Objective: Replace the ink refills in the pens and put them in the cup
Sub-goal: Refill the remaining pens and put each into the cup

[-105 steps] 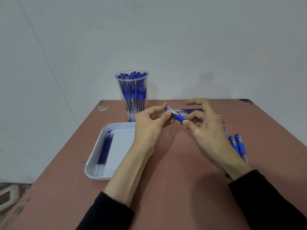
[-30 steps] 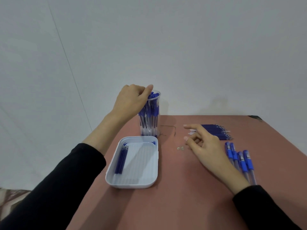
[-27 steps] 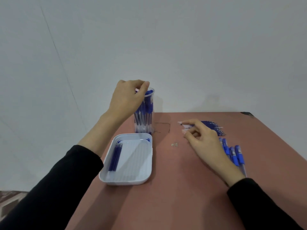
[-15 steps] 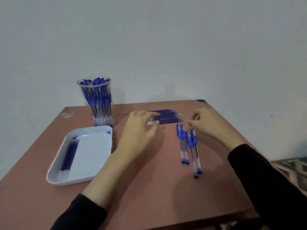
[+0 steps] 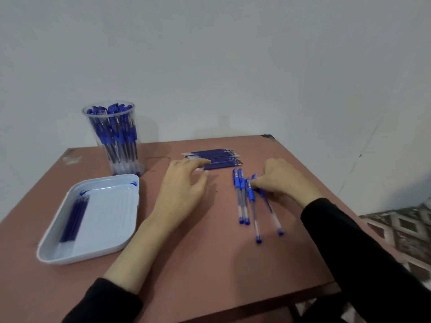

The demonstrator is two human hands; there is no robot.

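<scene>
The right hand [image 5: 288, 183] curls its fingertips [image 5: 256, 184] onto the blue grip of the rightmost pen [image 5: 271, 210], pinching it while it lies flat on the reddish-brown table [image 5: 210, 264]. That pen is the outer one of a row of four clear-barrelled, blue-capped pens [image 5: 240, 201] lying side by side toward the table's right edge. The left hand [image 5: 184, 192] is loose and spread, fingers fairly straight, its tips at the pale near ends of the stack of dark blue ink refills [image 5: 219, 158] by the far edge. Whether it touches one I cannot tell.

The step looks like fetching the next pen and a fresh refill. The next move calls for lifting that pen clear without rolling its neighbours, and drawing a single refill from the stack.

At the far left corner stands the tall clear plastic cup [image 5: 121, 164], upright and crammed with finished pens [image 5: 112, 134]. Just before it, the white rectangular plastic tray [image 5: 112, 217] holds a few spent refills [image 5: 74, 217] along its left wall.
</scene>
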